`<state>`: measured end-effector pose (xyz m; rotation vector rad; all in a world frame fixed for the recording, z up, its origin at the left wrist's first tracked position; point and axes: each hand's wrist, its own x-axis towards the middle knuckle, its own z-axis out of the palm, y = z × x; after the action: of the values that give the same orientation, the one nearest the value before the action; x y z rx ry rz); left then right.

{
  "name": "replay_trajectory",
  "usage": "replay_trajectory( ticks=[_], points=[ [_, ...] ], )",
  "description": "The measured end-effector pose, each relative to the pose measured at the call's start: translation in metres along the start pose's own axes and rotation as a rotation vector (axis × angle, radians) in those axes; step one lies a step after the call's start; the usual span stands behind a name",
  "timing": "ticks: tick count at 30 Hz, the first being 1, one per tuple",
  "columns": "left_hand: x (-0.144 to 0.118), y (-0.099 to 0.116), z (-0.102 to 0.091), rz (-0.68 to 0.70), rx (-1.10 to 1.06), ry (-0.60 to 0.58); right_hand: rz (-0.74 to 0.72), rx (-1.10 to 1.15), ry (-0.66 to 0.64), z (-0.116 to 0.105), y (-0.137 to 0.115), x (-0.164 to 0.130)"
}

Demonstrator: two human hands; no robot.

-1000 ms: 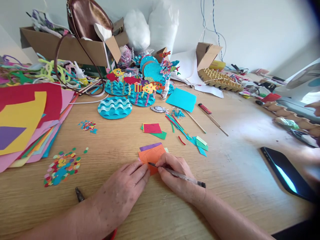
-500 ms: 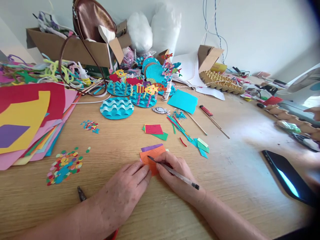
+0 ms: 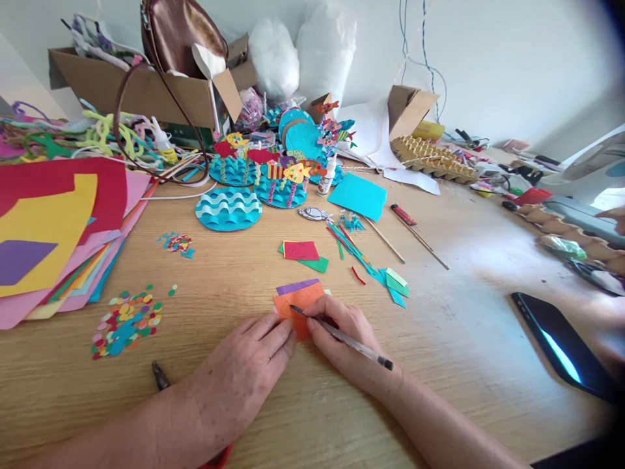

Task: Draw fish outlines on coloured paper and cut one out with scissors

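Observation:
A piece of orange paper [image 3: 301, 300] with thin drawn lines lies on the wooden table [image 3: 254, 273], over purple and other coloured slips that show at its edges. My left hand [image 3: 249, 365] holds its lower left corner down, fingers close together and thumb partly hidden. A ballpoint pen [image 3: 356, 344] with a clear barrel and black end is pinched in my right hand [image 3: 346, 329]. Its tip touches the orange paper. Just beyond lie small red [image 3: 301, 250] and green [image 3: 319, 264] paper pieces. Dark-tipped scissors or pliers [image 3: 159, 376] are mostly hidden under my left forearm.
Paper dots [image 3: 127, 326] and coloured sheets [image 3: 53, 228] lie left. A blue wavy disc [image 3: 228, 218], fish decorations [image 3: 288, 172], a glue bottle [image 3: 326, 179] and blue paper [image 3: 360, 197] stand or lie farther back. At right are a phone [image 3: 556, 345] and a blurred person's hand [image 3: 610, 339].
The pen tip has shifted very slightly right on the orange paper, the pen's back end a little right and unchanged in height. My left hand stays in place.

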<state>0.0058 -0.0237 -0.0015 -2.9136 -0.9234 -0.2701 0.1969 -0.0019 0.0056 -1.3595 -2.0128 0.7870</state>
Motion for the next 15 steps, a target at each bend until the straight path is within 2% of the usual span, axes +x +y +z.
replay_trajectory(
  ticks=[4, 15],
  points=[
    [0.0009, -0.0009, 0.0019, -0.001, 0.012, 0.015, 0.001, 0.001, 0.024, -0.0001, 0.0008, 0.0000],
    [0.0021, -0.0014, -0.0046, 0.018, 0.015, -0.037, 0.035, 0.006, 0.011, -0.0045, -0.0010, -0.0014]
  ],
)
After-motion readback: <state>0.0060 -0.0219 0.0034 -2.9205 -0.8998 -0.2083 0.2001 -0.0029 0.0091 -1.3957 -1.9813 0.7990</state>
